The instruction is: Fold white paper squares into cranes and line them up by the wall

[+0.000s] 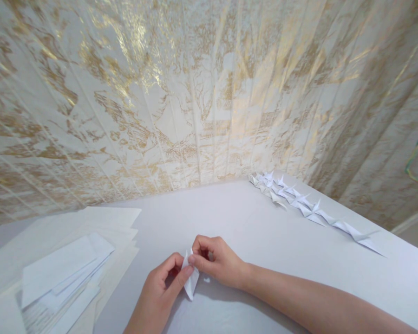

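Observation:
A small piece of folded white paper point(191, 284) is pinched between both hands, just above the white table point(209, 204). My left hand point(163, 283) grips it from the left, its thumb pressed on the paper's face. From the right, my right hand point(218, 260) pinches the upper part with thumb and forefinger. The paper narrows to a point at the bottom, and a split tip shows at the top. Fingers cover part of its middle.
Folded paper cranes point(313, 211) stand in rows along the table's back right edge. Loose white sheets point(121, 215) and folded paper strips point(64, 266), some printed, lie in a pile at left. Behind the table hangs a white and gold patterned curtain point(195, 102).

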`<state>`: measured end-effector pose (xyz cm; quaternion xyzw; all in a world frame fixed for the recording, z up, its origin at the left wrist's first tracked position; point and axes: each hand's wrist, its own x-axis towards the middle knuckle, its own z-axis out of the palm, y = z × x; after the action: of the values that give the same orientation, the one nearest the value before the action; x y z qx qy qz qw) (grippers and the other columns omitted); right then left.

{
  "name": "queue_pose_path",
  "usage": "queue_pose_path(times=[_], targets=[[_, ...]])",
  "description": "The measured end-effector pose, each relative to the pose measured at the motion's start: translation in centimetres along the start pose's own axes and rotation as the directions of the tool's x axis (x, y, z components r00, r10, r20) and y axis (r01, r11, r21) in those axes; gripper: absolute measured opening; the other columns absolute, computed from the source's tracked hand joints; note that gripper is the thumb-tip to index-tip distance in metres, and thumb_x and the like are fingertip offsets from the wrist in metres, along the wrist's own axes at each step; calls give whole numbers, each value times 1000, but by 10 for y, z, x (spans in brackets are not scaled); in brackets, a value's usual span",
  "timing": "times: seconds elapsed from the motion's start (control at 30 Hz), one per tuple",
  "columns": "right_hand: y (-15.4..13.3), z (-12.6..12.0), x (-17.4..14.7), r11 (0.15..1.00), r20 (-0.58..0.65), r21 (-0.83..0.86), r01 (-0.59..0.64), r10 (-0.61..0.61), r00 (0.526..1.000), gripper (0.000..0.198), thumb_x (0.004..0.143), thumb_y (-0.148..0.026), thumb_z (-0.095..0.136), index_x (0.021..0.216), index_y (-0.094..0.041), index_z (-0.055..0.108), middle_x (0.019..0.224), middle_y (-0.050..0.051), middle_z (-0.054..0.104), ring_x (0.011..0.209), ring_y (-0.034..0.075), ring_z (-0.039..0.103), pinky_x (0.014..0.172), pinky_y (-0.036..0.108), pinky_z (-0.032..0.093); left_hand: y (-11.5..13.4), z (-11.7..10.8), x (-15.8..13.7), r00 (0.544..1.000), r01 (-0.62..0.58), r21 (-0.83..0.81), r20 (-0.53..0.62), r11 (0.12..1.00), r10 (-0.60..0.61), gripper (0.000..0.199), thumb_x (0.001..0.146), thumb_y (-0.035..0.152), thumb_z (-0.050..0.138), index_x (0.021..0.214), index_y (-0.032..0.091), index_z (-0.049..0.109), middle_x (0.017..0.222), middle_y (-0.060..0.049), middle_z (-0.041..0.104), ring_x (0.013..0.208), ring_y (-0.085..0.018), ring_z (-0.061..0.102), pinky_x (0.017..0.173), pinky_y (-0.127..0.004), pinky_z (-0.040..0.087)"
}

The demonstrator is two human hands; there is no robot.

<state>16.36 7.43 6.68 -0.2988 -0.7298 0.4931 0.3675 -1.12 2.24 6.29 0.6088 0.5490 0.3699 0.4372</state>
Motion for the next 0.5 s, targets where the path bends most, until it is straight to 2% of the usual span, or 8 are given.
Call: queue_pose_path(times=[0.13,0.3,0.5], targets=[[-1,0,0,999,-38,27,18,-17,999,25,86,-34,60,71,-18,48,59,-7,43,53,8,37,52,20,30,-3,-1,-2,999,-14,-29,-32,999,13,38,85,56,56,70,22,48,66,7,41,65,-14,43,62,-22,35],[-2,0,0,999,-68,38,25,-22,997,27,85,-37,63,71,-18,49,59,-6,44,54,8,38,52,20,31,-2,-1,-2,997,-10,-44,-77,999,6,39,84,56,57,68,22,46,64,7,36,63,-13,40,60,-21,34],[1,-1,2,996,32,92,2,-5,999,29,87,-43,62,77,-17,54,61,-5,47,55,9,39,53,21,31,2,-1,0,995,-16,-58,-103,998,10,37,82,54,60,68,21,52,64,6,43,63,-13,43,61,-21,36]])
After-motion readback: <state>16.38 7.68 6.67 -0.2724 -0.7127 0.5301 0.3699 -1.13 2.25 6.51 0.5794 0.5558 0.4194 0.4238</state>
